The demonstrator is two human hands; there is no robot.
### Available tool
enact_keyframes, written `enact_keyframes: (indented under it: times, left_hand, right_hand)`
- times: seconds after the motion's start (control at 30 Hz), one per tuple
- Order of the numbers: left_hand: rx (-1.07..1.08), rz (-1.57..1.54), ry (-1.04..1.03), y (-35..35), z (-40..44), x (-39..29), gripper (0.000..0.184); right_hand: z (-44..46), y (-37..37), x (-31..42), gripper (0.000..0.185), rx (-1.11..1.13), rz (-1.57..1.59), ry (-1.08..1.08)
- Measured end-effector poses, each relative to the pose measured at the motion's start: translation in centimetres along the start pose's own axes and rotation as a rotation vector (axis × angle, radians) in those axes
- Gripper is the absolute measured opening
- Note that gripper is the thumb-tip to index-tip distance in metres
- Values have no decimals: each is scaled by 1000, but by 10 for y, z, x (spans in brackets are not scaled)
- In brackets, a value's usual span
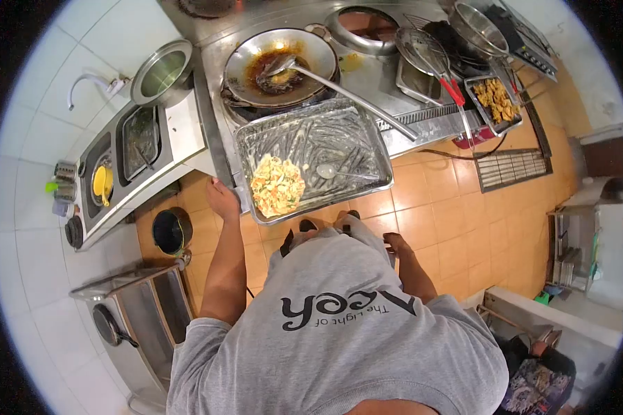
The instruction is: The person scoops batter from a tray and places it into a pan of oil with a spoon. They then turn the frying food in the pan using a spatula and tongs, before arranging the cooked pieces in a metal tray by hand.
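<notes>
My left hand rests by the corner of the steel counter at the left of the tray, its fingers partly hidden and their grip unclear. My right hand hangs beside my body below the tray, fingers apart and nothing in them. Between and ahead of them lies a rectangular metal tray smeared with pale batter. A mound of battered vegetables fills its left front part, and a spoon lies in it. Behind the tray a wok of dark oil holds a long-handled ladle.
Fried pieces fill a small tray at the right, near a red-handled strainer. A large pot and a sink are at the left. A black bucket stands on the floor. A person is at the lower right.
</notes>
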State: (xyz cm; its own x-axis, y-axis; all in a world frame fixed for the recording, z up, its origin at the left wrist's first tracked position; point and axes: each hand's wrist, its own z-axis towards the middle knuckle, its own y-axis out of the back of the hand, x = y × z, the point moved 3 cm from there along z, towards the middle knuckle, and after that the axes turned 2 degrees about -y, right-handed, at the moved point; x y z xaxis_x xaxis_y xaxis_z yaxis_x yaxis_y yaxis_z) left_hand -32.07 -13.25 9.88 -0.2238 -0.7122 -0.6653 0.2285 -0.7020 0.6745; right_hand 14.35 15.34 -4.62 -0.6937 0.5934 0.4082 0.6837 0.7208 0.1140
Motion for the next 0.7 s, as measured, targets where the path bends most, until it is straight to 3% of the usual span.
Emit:
enact_keyframes:
  times: [0.03,0.1,0.2,0.27,0.33,0.4,0.47,0.53,0.6,0.67,0.7]
  left_hand:
    - [-42,-57,1,5,-1,-1,30]
    - [-138,-162,-2,12,-3,-4,29]
    - [-288,-252,30,10,-8,4,29]
    - [-314,-310,5,19,-14,1,30]
    - [-335,-452,72,35,-27,-34,29]
    - [-368,-441,40,51,-48,-62,31]
    - [-414,-529,6,50,-69,-88,32]
    - [-350,-595,56,51,-100,-112,33]
    - [-302,-673,93,50,-127,-128,32]
    - [-214,-750,101,45,-150,-140,43]
    - [-188,-775,140,45,-160,-155,44]
  right_hand:
    - [1,7,-1,39,23,150,-50]
    - [11,7,24,46,40,129,-19]
    - [-5,-7,73,50,161,-66,51]
    - [-40,-29,119,46,539,-521,438]
    - [-102,-64,170,45,657,-828,688]
    - [-177,-73,217,43,902,-401,671]
    - [-197,-65,251,32,870,-252,849]
    - [-184,-48,280,22,340,-387,1322]
    - [-185,-18,311,20,172,-274,1437]
    - [-199,14,327,18,31,-158,1527]
    - [-201,27,330,23,3,-93,1489]
